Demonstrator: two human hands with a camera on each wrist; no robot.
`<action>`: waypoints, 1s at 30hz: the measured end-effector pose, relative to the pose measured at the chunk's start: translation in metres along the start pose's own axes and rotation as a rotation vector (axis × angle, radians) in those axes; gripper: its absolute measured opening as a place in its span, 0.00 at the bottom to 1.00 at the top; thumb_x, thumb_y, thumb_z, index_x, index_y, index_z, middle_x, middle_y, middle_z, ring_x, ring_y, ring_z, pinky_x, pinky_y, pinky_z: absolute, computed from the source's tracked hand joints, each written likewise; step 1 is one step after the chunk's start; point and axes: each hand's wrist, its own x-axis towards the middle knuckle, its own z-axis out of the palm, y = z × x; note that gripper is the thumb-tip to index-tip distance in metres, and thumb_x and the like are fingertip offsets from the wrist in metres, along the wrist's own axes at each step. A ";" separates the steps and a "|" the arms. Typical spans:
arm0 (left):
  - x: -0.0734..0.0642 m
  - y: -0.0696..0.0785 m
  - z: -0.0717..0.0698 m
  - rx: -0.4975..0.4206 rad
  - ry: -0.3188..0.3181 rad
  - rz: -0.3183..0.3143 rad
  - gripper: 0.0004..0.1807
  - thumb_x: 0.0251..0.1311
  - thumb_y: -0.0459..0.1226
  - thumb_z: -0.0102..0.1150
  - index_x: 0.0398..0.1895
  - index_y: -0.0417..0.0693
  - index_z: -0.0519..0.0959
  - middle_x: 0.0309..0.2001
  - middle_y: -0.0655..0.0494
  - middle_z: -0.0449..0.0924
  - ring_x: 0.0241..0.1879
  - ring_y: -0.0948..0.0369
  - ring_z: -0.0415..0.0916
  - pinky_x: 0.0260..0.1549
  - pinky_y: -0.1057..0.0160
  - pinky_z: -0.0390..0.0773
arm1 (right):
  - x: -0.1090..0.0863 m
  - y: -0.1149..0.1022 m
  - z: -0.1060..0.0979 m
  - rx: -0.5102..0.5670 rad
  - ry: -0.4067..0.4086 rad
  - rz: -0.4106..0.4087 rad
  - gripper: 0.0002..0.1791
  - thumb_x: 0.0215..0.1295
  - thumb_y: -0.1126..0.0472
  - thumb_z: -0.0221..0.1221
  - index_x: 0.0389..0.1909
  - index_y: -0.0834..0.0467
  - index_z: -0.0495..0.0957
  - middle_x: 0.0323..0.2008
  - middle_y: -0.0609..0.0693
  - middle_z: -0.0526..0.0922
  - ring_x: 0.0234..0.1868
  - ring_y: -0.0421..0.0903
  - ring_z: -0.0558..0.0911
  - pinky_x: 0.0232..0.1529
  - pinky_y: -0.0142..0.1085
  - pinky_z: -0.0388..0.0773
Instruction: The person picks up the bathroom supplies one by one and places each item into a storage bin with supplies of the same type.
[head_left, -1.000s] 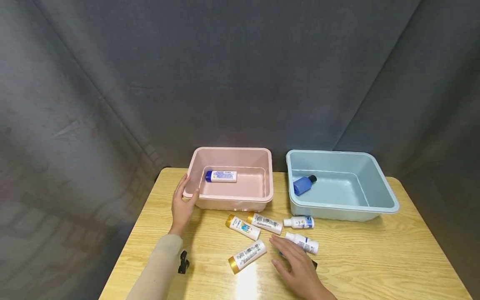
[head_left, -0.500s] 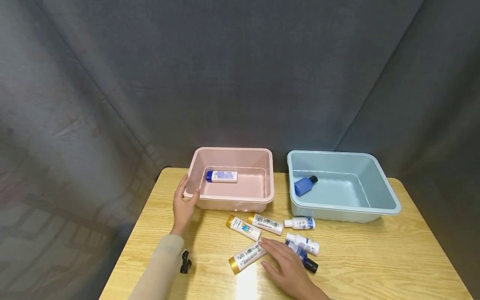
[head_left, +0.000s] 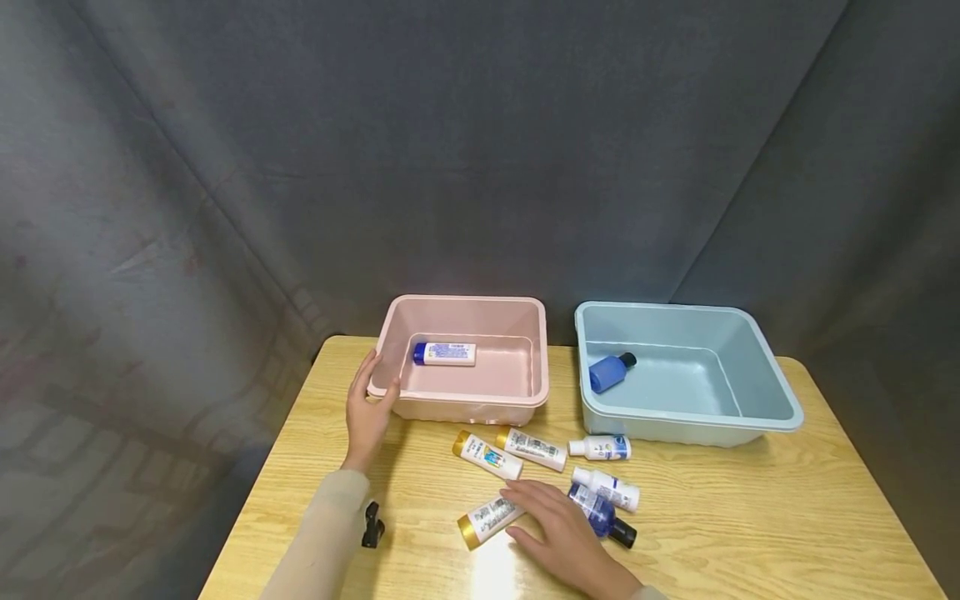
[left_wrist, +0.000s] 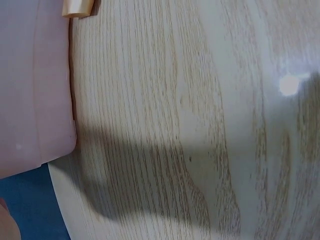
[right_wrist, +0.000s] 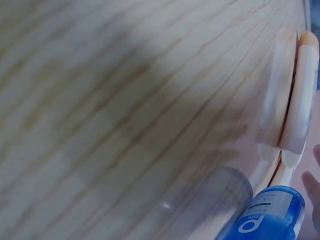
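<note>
My left hand (head_left: 367, 423) rests at the left front corner of a pink plastic bin (head_left: 465, 400), thumb at the front rim and fingers along the side. Inside lies a white tube with a blue cap (head_left: 448, 354). My right hand (head_left: 558, 533) hovers with outstretched fingers over a white tube with a gold cap (head_left: 487, 521), fingertips overlapping its far end. Just right of this hand lies a dark blue bottle with a black cap (head_left: 595, 507); the right wrist view shows the blue bottle (right_wrist: 272, 217) near my fingers (right_wrist: 311, 187).
Two more gold-capped tubes, one picture-labelled (head_left: 491, 457) and one text-labelled (head_left: 536, 448), lie before the pink bin. Two small white bottles, upper (head_left: 602, 447) and lower (head_left: 615, 492), lie farther right. A light-blue bin (head_left: 690, 419) holds a blue bottle (head_left: 607, 374). A black clip-like object (head_left: 372, 525) is beside my left sleeve.
My right hand has moved left, off the dark blue bottle and over the nearest gold-capped tube, leaving the bottle in sight. The left hand stays at the pink bin's corner.
</note>
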 end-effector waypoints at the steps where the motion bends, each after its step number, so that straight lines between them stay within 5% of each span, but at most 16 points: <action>1: 0.000 0.000 0.000 0.000 0.002 -0.002 0.28 0.63 0.32 0.64 0.67 0.45 0.73 0.71 0.57 0.66 0.72 0.56 0.57 0.71 0.49 0.54 | 0.001 0.000 0.001 -0.001 -0.003 0.000 0.28 0.57 0.50 0.69 0.60 0.49 0.79 0.60 0.48 0.79 0.59 0.50 0.78 0.55 0.50 0.77; 30: 0.000 -0.002 0.002 0.013 0.032 0.014 0.28 0.62 0.29 0.64 0.67 0.45 0.73 0.70 0.57 0.67 0.71 0.56 0.58 0.71 0.52 0.54 | 0.014 0.002 0.023 -0.013 -0.156 0.033 0.26 0.53 0.51 0.72 0.54 0.48 0.82 0.56 0.46 0.82 0.58 0.48 0.78 0.59 0.49 0.74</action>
